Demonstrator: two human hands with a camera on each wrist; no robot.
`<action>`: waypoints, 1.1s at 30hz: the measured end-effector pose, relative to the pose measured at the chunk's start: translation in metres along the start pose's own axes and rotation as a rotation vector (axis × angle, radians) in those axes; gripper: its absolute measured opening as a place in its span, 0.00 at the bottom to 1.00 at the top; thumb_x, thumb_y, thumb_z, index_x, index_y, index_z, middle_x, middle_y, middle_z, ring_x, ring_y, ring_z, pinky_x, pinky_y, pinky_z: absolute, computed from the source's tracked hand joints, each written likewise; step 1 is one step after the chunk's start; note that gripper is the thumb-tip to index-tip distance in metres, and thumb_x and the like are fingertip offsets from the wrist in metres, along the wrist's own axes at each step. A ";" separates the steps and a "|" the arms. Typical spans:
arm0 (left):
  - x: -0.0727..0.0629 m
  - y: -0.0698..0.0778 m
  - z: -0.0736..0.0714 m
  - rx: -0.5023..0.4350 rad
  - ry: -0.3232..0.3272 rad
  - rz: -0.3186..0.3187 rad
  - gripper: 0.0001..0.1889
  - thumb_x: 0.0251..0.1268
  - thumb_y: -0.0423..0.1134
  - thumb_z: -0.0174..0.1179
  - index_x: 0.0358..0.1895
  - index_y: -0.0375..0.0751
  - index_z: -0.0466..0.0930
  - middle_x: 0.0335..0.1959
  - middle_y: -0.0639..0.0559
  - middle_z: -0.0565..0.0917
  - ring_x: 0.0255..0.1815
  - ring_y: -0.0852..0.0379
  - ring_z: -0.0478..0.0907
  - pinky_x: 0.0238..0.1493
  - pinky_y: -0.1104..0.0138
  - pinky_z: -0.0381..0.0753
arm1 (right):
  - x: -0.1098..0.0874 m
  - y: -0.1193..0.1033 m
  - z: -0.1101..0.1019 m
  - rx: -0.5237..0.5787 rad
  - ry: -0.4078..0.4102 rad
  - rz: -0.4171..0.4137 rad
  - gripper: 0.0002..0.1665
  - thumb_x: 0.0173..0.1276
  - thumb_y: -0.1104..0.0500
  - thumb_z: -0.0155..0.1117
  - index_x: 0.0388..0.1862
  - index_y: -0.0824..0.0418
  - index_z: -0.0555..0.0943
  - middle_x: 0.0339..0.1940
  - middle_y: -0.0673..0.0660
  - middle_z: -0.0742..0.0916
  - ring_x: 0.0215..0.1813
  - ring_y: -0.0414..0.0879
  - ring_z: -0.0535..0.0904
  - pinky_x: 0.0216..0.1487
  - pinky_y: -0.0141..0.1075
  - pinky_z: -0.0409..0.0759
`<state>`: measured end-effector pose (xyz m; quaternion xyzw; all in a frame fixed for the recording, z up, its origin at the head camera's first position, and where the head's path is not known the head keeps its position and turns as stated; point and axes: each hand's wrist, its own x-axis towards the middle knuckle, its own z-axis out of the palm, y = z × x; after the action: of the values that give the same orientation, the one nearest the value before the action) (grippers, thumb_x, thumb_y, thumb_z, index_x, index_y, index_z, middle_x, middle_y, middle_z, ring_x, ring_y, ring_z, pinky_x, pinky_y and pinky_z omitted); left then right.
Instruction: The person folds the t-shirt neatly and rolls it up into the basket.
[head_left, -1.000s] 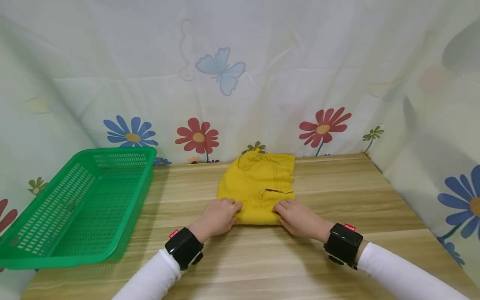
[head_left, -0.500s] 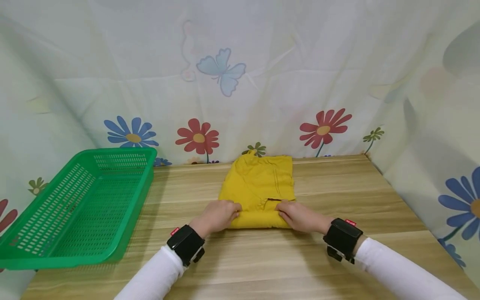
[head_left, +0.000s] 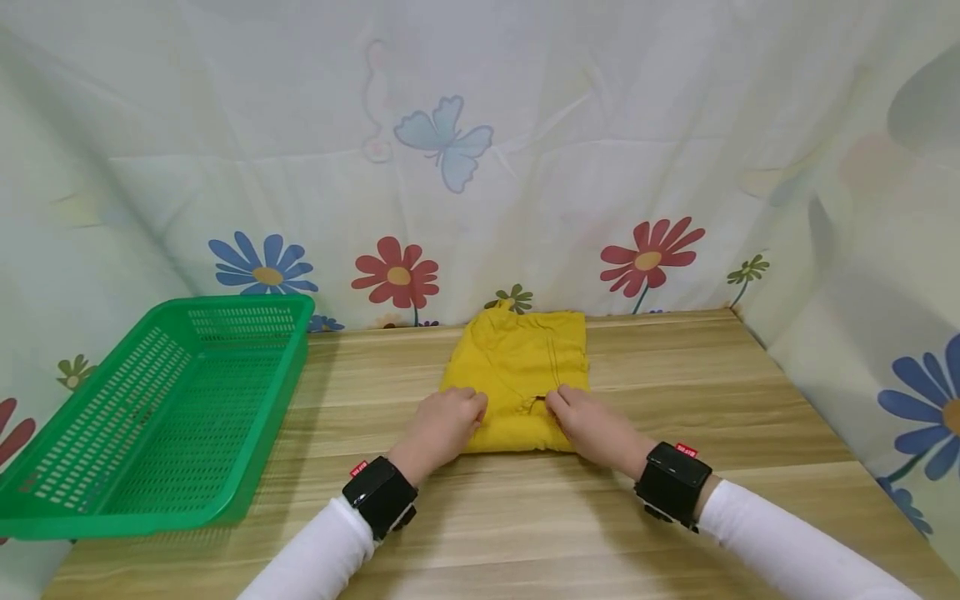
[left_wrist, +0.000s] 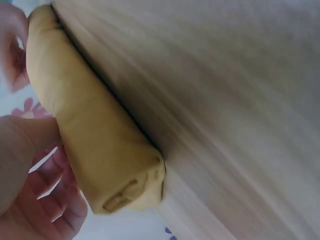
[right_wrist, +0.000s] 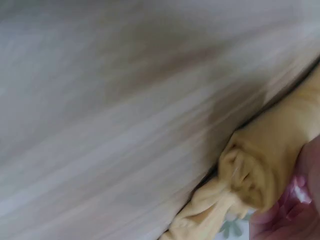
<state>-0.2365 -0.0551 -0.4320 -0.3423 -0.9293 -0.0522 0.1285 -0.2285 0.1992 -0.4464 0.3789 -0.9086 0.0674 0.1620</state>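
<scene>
A yellow garment (head_left: pixel 517 354) with stitched seams and a small dark slit lies on the wooden table, its near edge rolled into a thick tube. My left hand (head_left: pixel 438 423) holds the roll near its left end, fingers curled over the top. In the left wrist view, the thumb of that hand (left_wrist: pixel 25 150) meets the roll (left_wrist: pixel 95 125), whose coiled end shows. Toward the other end, my right hand (head_left: pixel 597 427) grips the roll beside the slit. The right wrist view shows the roll's bunched end (right_wrist: pixel 245 175) with the fingers (right_wrist: pixel 280 215) behind it, partly out of frame.
To the left stands a green plastic basket (head_left: pixel 251 433) with slotted walls and nothing in it. A flower-printed curtain (head_left: pixel 555 192) rises behind the table (head_left: pixel 517 533) and along both sides.
Both hands first drew the near edge of the garment into a tighter roll toward me, then shifted slightly forward over it. The dark slit is now mostly covered. The basket stays put.
</scene>
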 end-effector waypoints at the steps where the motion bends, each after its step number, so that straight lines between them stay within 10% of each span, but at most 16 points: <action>1: -0.001 0.002 0.001 0.025 0.026 0.009 0.06 0.60 0.37 0.63 0.28 0.47 0.75 0.23 0.56 0.73 0.24 0.59 0.72 0.21 0.70 0.69 | -0.001 -0.003 0.000 -0.033 0.008 0.001 0.09 0.64 0.66 0.62 0.39 0.63 0.71 0.28 0.53 0.73 0.28 0.42 0.68 0.30 0.33 0.72; 12: -0.015 0.010 -0.002 0.088 0.117 0.042 0.01 0.52 0.36 0.61 0.28 0.45 0.81 0.24 0.54 0.78 0.23 0.56 0.75 0.21 0.65 0.73 | -0.012 -0.016 -0.006 -0.119 0.029 0.056 0.07 0.64 0.66 0.60 0.35 0.62 0.70 0.26 0.53 0.74 0.24 0.42 0.69 0.22 0.32 0.70; 24: -0.022 0.007 -0.006 0.190 0.023 0.066 0.20 0.41 0.44 0.75 0.40 0.47 0.79 0.34 0.54 0.80 0.31 0.55 0.78 0.26 0.66 0.74 | -0.018 -0.017 -0.009 -0.177 -0.029 -0.001 0.24 0.55 0.53 0.73 0.44 0.59 0.71 0.34 0.55 0.75 0.33 0.47 0.71 0.27 0.35 0.74; 33: -0.016 0.005 -0.004 0.118 -0.009 0.085 0.07 0.57 0.35 0.64 0.39 0.46 0.79 0.30 0.54 0.80 0.26 0.57 0.77 0.23 0.67 0.73 | -0.017 -0.012 -0.005 -0.190 0.054 -0.078 0.06 0.72 0.60 0.50 0.41 0.62 0.72 0.31 0.56 0.78 0.30 0.48 0.72 0.27 0.35 0.75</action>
<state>-0.2208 -0.0621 -0.4320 -0.3733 -0.9160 0.0099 0.1465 -0.2077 0.2037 -0.4479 0.3952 -0.8907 -0.0152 0.2242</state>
